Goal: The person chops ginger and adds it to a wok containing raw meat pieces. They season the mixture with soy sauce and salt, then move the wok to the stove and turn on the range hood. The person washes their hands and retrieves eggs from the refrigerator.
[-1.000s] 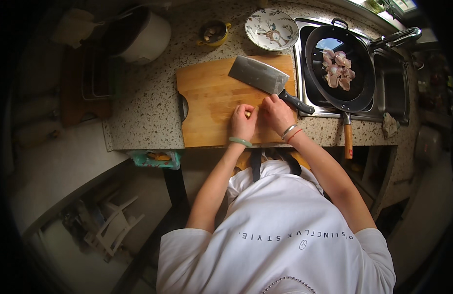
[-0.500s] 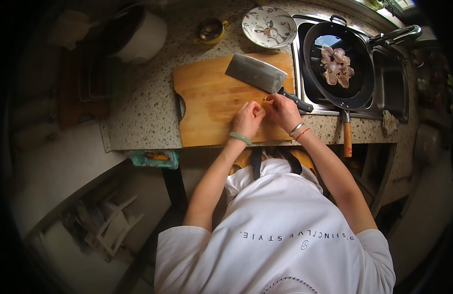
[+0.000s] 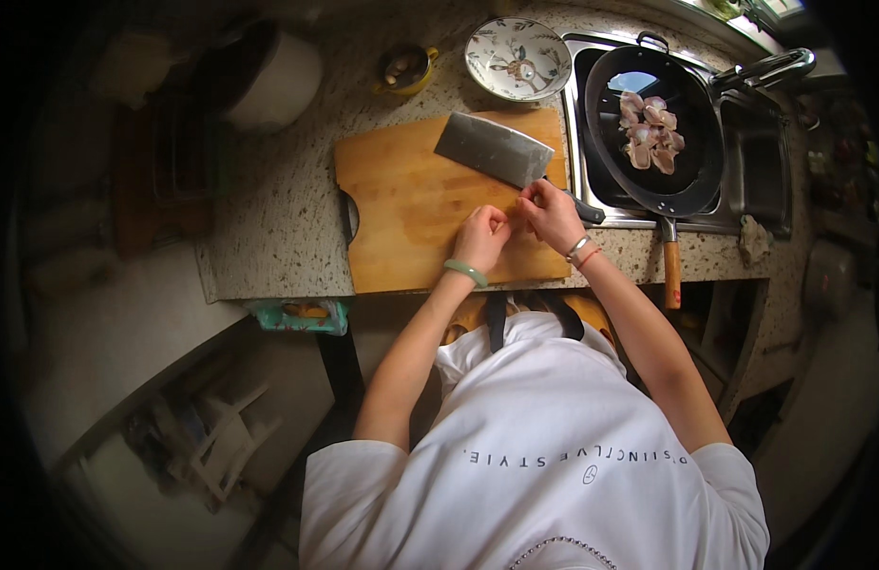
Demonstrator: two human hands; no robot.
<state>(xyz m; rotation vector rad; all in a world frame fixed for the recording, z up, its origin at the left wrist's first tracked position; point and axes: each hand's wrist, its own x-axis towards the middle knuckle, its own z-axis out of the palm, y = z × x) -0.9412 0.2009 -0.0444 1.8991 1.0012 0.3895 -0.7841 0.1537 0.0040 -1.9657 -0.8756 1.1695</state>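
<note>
My left hand (image 3: 481, 237) is over the right part of a wooden cutting board (image 3: 392, 209), its fingers curled together; whatever they pinch is too small to name. Close beside it, my right hand (image 3: 552, 218) has thumb and fingertips pressed together in a pinch, and what lies between them cannot be made out. A broad cleaver (image 3: 492, 149) rests on the board beyond my hands. Its blade points to the far left, and its black handle (image 3: 588, 212) passes partly behind my right hand toward the sink.
A black wok (image 3: 606, 157) with several pale meat pieces (image 3: 650, 133) sits over the sink (image 3: 755, 171), its wooden handle (image 3: 672, 266) jutting past the counter edge. A patterned bowl (image 3: 518, 59) and a small yellow pot (image 3: 406, 70) stand behind the board. A white pot (image 3: 283, 81) is at far left.
My hands have drawn slightly apart, the right lifting a little from the left. The small yellowish bit seen between the fingers before no longer shows clearly. The cleaver stays put.
</note>
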